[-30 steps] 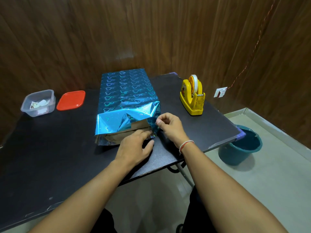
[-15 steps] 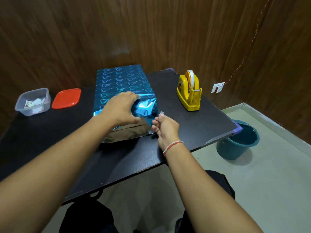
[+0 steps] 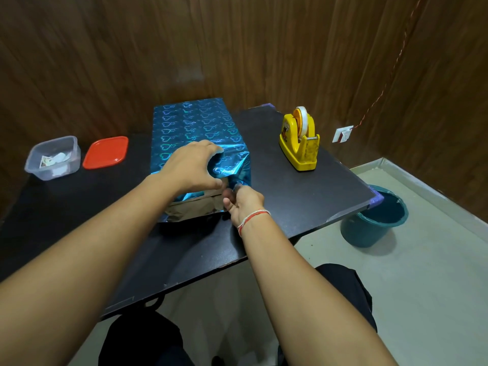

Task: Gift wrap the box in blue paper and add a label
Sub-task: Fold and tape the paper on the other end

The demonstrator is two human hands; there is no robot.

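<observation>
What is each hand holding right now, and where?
Right hand pinches the blue paper at its near right corner flap; left hand presses the paper down on the box top.

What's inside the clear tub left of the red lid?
The clear tub holds a few small white pieces, possibly paper labels; one shows a print too small to read. Anything beneath them is covered.
</observation>
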